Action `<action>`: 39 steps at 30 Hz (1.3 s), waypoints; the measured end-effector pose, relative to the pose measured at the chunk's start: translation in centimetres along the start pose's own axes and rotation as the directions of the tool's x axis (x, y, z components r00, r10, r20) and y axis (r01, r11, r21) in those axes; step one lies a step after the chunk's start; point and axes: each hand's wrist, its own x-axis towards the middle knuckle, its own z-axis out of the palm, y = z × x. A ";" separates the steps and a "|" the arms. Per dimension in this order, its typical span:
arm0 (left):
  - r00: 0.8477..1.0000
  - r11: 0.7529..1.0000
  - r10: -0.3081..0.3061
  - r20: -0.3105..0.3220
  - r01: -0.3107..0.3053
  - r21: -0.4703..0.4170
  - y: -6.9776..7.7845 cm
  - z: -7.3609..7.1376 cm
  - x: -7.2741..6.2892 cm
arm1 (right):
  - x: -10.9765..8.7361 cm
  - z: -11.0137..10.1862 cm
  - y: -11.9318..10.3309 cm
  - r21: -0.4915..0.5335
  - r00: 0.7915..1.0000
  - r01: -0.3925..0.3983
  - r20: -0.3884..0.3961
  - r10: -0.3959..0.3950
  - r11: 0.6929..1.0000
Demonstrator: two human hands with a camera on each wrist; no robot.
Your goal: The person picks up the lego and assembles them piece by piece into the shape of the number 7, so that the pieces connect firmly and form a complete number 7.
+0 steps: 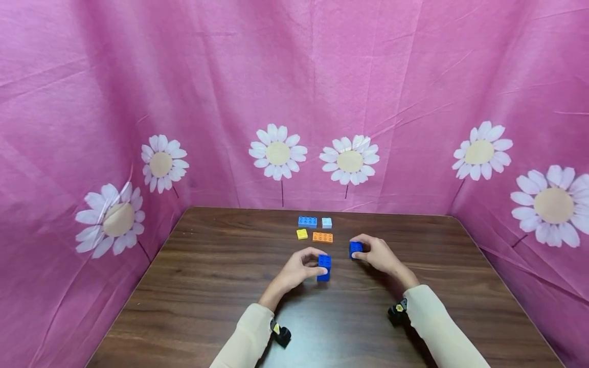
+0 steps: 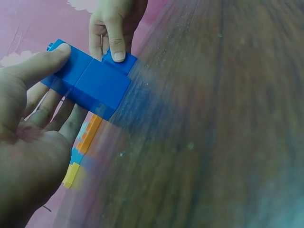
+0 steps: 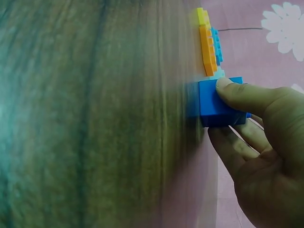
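Note:
My left hand [image 1: 301,269] pinches a stack of two dark blue bricks [image 1: 324,267] between thumb and fingers, near the middle of the table. In the left wrist view the thumb presses the upper block of the blue stack [image 2: 83,76], and a seam runs between the two blocks. To the right and a little farther back, my right hand [image 1: 378,254] grips a single dark blue brick [image 1: 356,249]. The right wrist view has this single brick [image 3: 219,104] low at the wooden surface, thumb on one face and fingers behind.
Beyond the hands lie a lighter blue brick [image 1: 307,222], a small pale blue brick [image 1: 326,223], a flat yellow brick [image 1: 301,234] and an orange brick [image 1: 322,237]. A pink cloth [image 1: 313,102] with daisies hangs around the back and sides of the brown wooden table [image 1: 207,286].

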 end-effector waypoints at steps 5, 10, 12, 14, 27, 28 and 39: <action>1.000 1.000 0.013 -0.003 -0.013 -0.005 0.0 0.1 0.2 | 0.0 0.1 -0.1 0.025 1.000 -0.008 0.002 0.008 1.000; 1.000 1.000 0.019 -0.002 -0.019 0.017 -0.1 0.1 0.3 | -0.2 0.0 -0.3 0.039 1.000 -0.018 0.007 0.018 0.999; 1.000 0.999 0.024 -0.002 -0.024 0.027 -0.1 0.1 0.3 | -0.2 0.0 -0.3 0.041 1.000 -0.016 0.012 0.016 0.999; 1.000 0.999 0.030 -0.001 -0.030 0.034 -0.1 0.1 0.3 | -0.2 0.0 -0.3 0.050 1.000 -0.027 0.016 0.027 0.998; 0.999 0.994 0.032 0.005 -0.032 0.105 -0.1 -0.2 0.5 | -0.3 0.1 -0.3 0.039 0.999 -0.027 0.023 0.026 0.999; 0.999 0.992 0.033 0.007 -0.034 0.119 -0.1 -0.2 0.5 | -0.3 0.1 -0.3 0.040 0.999 -0.028 0.025 0.027 0.999; 0.998 0.981 0.062 0.023 -0.066 0.183 0.1 -0.3 0.6 | -0.5 -0.4 -1.4 -0.008 1.000 0.012 0.016 -0.012 1.000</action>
